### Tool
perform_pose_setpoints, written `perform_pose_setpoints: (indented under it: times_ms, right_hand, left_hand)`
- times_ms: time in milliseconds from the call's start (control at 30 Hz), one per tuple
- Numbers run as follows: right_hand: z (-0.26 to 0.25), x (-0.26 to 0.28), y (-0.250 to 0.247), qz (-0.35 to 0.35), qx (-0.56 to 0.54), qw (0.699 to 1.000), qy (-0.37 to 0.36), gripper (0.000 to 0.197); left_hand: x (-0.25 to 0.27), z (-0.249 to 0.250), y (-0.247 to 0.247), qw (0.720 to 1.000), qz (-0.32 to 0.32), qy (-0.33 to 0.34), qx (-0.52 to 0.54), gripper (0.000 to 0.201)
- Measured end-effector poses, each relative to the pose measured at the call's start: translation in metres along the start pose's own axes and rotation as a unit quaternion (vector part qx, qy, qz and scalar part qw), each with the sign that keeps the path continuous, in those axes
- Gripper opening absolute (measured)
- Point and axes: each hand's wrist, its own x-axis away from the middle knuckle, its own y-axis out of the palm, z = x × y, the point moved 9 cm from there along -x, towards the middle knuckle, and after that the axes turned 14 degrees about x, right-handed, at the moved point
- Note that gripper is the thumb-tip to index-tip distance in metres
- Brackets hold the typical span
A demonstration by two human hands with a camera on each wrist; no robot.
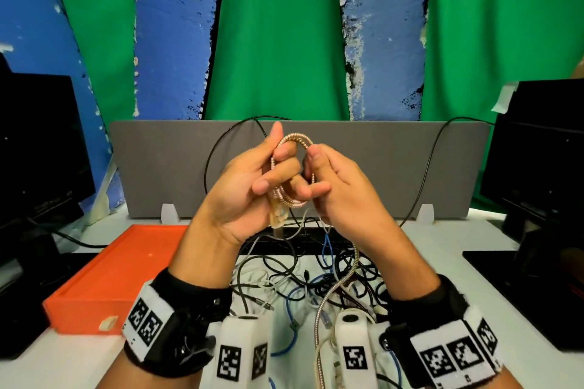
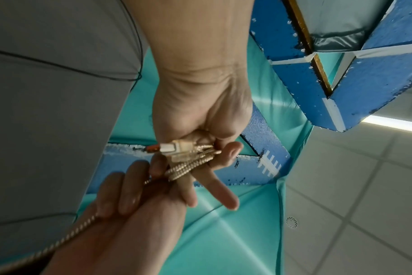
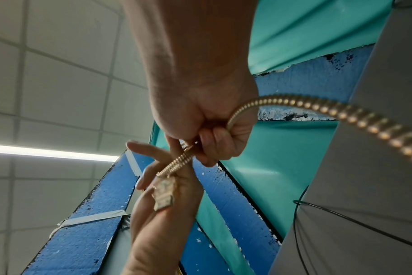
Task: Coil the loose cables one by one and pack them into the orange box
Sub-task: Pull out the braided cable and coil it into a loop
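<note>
Both hands are raised above the table with a rose-gold spiral-wrapped cable [image 1: 295, 139] between them. My left hand [image 1: 271, 174] grips a few small loops of it, fingers through the coil [image 2: 188, 165], and the cable's plug [image 2: 169, 148] sticks out below the palm. To the right of the coil, my right hand [image 1: 319, 180] pinches the same cable [image 3: 318, 108]. The loose tail [image 1: 344, 281] drops from that hand to the cable pile. The orange box [image 1: 120, 271] lies open on the table at the lower left and looks empty.
A tangled pile of black, white and blue cables [image 1: 300, 281] covers the table under my wrists. A grey divider panel [image 1: 395, 167] stands behind it. Black monitors stand at the far left [image 1: 38, 151] and far right [image 1: 537, 151].
</note>
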Motion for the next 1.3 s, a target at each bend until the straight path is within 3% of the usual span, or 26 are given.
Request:
perform_pose_setpoints:
  times_ms: [133, 200, 300, 400, 500, 567, 633, 667, 700, 800, 833, 933, 1000, 1133, 1233, 1300]
  right_hand:
    - [0.005, 0.002, -0.001, -0.011, -0.075, 0.996, 0.045, 0.040]
    - [0.009, 0.003, 0.001, -0.050, -0.027, 0.997, 0.047, 0.039]
    - [0.018, 0.007, 0.014, -0.145, 0.140, 0.979, 0.034, 0.036]
    - [0.018, 0.016, 0.032, -0.225, 0.156, 0.961, 0.037, 0.033]
    - [0.012, 0.028, 0.050, -0.297, 0.156, 0.941, 0.032, 0.028]
    - [0.006, 0.027, 0.046, -0.282, 0.179, 0.942, 0.016, 0.022]
    - [0.001, 0.019, 0.028, -0.219, 0.176, 0.960, 0.004, 0.010]
    - [0.000, 0.014, 0.016, -0.179, 0.158, 0.971, 0.010, 0.012]
    - [0.001, 0.010, 0.003, -0.138, 0.132, 0.981, 0.019, 0.015]
    - [0.005, 0.003, -0.031, -0.029, 0.055, 0.998, 0.025, 0.013]
    - [0.005, 0.002, -0.038, -0.008, 0.039, 0.999, 0.016, 0.012]
    - [0.001, 0.002, -0.046, 0.013, 0.000, 1.000, -0.016, 0.010]
    - [-0.003, 0.003, -0.043, 0.009, -0.036, 0.999, -0.021, 0.005]
    - [-0.009, 0.003, -0.028, -0.020, -0.092, 0.995, -0.014, 0.020]
    - [0.002, 0.003, -0.013, -0.084, -0.056, 0.995, 0.018, 0.027]
    - [0.015, 0.006, 0.000, -0.152, -0.016, 0.987, 0.039, 0.028]
  left_hand:
    - [-0.003, 0.001, 0.008, 0.998, -0.033, 0.028, 0.040, 0.049]
    - [-0.002, 0.014, 0.008, 0.996, -0.030, 0.069, 0.047, 0.054]
    - [0.006, 0.045, -0.006, 0.982, 0.036, 0.187, 0.001, 0.048]
    - [0.012, 0.060, -0.018, 0.944, 0.120, 0.262, -0.162, 0.037]
    - [0.013, 0.059, -0.014, 0.861, 0.178, 0.269, -0.393, 0.028]
    - [0.011, 0.054, -0.015, 0.757, 0.192, 0.219, -0.585, 0.022]
    - [0.010, 0.046, -0.028, 0.628, 0.199, 0.096, -0.747, 0.015]
    - [0.010, 0.041, -0.036, 0.599, 0.191, 0.028, -0.777, 0.019]
    - [0.011, 0.034, -0.042, 0.616, 0.174, -0.023, -0.767, 0.022]
    - [0.013, 0.006, -0.029, 0.786, 0.092, -0.094, -0.604, 0.031]
    - [0.014, -0.002, -0.023, 0.828, 0.062, -0.103, -0.548, 0.035]
    - [0.012, -0.013, -0.009, 0.909, -0.013, -0.095, -0.405, 0.038]
    - [0.009, -0.007, -0.004, 0.951, -0.006, -0.048, -0.304, 0.031]
    - [0.004, 0.012, 0.010, 0.996, -0.014, 0.053, -0.066, 0.026]
    - [0.009, 0.045, 0.009, 0.980, -0.028, 0.159, 0.115, 0.018]
    - [0.013, 0.060, 0.002, 0.963, -0.003, 0.214, 0.166, 0.029]
